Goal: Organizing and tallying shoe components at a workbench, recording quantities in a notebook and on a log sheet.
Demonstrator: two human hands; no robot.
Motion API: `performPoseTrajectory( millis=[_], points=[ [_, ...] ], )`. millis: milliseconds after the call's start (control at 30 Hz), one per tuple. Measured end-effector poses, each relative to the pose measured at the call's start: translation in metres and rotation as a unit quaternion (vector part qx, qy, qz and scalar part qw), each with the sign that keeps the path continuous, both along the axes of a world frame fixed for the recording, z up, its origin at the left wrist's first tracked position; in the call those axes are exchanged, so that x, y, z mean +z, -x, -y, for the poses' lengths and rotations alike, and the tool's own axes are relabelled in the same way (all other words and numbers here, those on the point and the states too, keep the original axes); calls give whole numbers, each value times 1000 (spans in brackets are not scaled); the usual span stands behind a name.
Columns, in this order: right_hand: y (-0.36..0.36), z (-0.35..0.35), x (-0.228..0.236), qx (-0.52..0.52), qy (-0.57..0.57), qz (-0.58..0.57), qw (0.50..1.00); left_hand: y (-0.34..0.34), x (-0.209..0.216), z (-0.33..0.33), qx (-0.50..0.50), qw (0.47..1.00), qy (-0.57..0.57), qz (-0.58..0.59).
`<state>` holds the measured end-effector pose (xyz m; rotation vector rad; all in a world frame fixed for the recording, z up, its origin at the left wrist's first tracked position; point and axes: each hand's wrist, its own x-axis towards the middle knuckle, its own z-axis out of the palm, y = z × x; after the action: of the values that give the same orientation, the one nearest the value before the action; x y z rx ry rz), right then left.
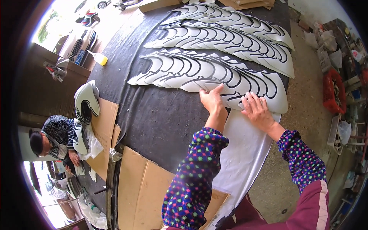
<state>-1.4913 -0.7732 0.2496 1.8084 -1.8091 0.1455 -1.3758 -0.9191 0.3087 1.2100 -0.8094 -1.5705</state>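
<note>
Overlapping white curved pieces with black trim, which look like shoe-upper parts, lie in a fanned row [207, 73] on the dark table covering. My left hand [212, 100] is at the near edge of this row, thumb and forefinger apart, their tips touching the pieces. Farther right, my right hand [258, 112] lies with outstretched fingers on the row's right part. Neither hand lifts a piece. Behind it are a second fanned row [226, 40] and a third row [230, 17] of the same pieces.
White sheeting [245, 142] hangs over the table's near right side, beside flattened cardboard [142, 191]. A yellow-filled squeeze bottle [100, 58] stands at the far left. Another person [55, 136] works at left with similar pieces. A red crate [334, 92] is among shelves on the right.
</note>
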Motion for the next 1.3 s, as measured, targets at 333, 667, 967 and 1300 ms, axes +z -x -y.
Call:
performPoseTrajectory(
  millis=[333,667,967,1300],
  points=[
    [-34,-5,-11,-23,18,98,995,-22,-25,-22,-199,975,47,-87],
    [-168,-65,58,47,-87,159,982,-180,3,-112,30,993,74,-82],
    [-550,-265,213,272,-170,173,931,-593,126,-385,269,946,128,-126],
    [-1170,-567,147,550,-176,20,816,-1192,74,-782,445,887,10,-119]
  ],
)
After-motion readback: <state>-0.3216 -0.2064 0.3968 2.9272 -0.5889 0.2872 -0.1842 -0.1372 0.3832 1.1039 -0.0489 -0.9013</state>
